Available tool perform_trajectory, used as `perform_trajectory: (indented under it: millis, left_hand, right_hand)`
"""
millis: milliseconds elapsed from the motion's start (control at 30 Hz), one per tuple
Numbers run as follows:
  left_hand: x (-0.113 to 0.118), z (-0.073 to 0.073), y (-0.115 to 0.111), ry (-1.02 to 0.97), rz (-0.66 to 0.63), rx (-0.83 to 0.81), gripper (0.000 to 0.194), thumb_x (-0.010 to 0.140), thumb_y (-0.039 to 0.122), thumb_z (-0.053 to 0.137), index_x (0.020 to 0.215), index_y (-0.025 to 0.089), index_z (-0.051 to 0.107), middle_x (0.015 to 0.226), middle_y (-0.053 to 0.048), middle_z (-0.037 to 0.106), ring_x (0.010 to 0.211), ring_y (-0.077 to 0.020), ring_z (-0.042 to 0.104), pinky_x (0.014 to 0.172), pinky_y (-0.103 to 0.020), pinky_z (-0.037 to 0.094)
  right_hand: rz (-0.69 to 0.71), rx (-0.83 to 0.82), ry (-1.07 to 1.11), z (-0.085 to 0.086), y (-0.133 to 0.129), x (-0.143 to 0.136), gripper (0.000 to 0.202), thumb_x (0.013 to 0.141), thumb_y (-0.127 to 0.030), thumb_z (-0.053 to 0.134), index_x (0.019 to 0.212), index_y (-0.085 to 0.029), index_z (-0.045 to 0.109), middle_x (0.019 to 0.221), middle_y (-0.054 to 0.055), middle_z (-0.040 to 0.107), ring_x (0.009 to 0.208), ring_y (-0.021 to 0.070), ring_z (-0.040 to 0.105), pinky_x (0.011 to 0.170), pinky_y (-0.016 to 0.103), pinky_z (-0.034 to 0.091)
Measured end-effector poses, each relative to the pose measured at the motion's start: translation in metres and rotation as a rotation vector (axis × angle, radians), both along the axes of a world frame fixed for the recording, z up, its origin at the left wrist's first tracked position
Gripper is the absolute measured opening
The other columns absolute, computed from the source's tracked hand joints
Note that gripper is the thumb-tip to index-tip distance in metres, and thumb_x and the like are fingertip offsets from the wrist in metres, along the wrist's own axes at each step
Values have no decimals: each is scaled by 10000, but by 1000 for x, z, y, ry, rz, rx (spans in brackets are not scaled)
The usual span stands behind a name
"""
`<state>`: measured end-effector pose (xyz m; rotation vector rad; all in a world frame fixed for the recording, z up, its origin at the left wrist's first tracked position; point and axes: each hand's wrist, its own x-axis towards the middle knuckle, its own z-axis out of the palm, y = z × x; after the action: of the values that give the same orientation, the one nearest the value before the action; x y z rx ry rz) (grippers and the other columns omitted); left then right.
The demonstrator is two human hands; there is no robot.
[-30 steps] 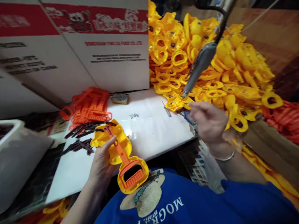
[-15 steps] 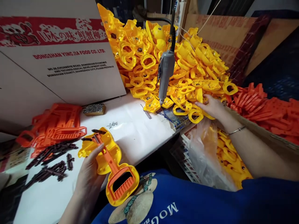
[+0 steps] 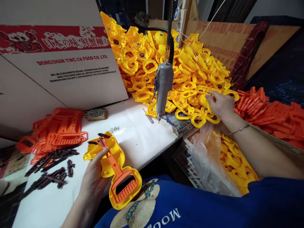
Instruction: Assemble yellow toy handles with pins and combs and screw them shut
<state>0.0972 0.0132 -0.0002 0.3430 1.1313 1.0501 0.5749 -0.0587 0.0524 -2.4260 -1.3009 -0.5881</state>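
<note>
In my left hand (image 3: 96, 177) is a yellow plastic toy shell half (image 3: 118, 152), hollow side up, fingers beneath and thumb on top. An orange plastic handle piece (image 3: 127, 186) lies inside it, its ribbed grip framing the shell's oval opening. Dark brown small parts (image 3: 104, 136) show at the shell's upper end. My right hand (image 3: 220, 104) is at the front right of a heap of yellow shell halves (image 3: 152, 66), thumb and fingers closed on another yellow shell half (image 3: 203, 100). Between the hands hangs a grey electric screwdriver (image 3: 163, 85), bit downward, touched by neither.
Orange handle pieces (image 3: 64, 123) and dark brown parts (image 3: 53, 175) lie on the white tabletop at left. A small block (image 3: 96, 114) sits near the printed carton (image 3: 78, 69). At right are more orange pieces (image 3: 268, 110) and a plastic-lined crate (image 3: 190, 171) holding yellow toys.
My right hand has shifted slightly right and up, and the yellow shell half at its fingers has moved with it. The screwdriver has swung a little left. My left hand keeps its hold.
</note>
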Motion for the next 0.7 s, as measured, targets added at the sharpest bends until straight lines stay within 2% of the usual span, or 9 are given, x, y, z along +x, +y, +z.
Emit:
perform_trajectory:
  millis: [67,200,333,400,467,600,700]
  left_hand:
    - [0,-1,0,-4,-16,-7,231,884,66,602,1031,142,763,817,-38,812,601,-172,769,584,-258,666]
    - [3,3,-1,15,18,-26,220,894,60,587,982,158,763,773,-23,806,575,-178,764,566,-271,665]
    - [6,6,-2,7,23,-66,227,925,90,562,928,204,758,743,0,802,557,-188,760,549,-283,663]
    - [6,5,-1,18,23,-66,230,934,108,565,940,223,764,750,9,806,552,-184,756,530,-271,654]
    - [6,2,1,31,6,-61,220,935,128,583,975,236,771,775,12,814,549,-180,754,513,-261,646]
    - [7,-1,4,5,-38,-88,197,937,161,606,1007,249,768,813,16,820,564,-186,757,533,-285,658]
    - [8,0,5,-19,-49,-99,186,946,162,593,999,230,758,795,3,810,580,-190,760,557,-296,664]
  right_hand:
    - [17,35,41,10,15,9,430,1025,-356,476,1279,-103,713,1096,200,772,1001,300,682,841,360,419]
    - [39,-18,102,32,54,36,339,982,-259,607,1203,-27,719,1245,243,720,1174,282,635,962,361,396]
    - [-101,57,123,37,81,58,512,964,-294,634,1299,93,605,1386,375,577,1363,363,514,1007,443,367]
    - [-165,107,123,35,86,65,637,924,-340,681,1341,122,543,1435,422,501,1420,405,449,1018,479,348]
    - [-192,141,128,31,86,70,666,897,-376,698,1307,127,549,1432,430,501,1435,425,431,1027,502,330]
    - [-183,223,164,26,82,82,505,950,-356,607,1125,118,620,1274,398,637,1363,390,528,1016,494,335]
    - [-173,370,186,26,81,91,390,984,-277,538,1085,92,618,1235,412,645,1267,349,602,983,490,361]
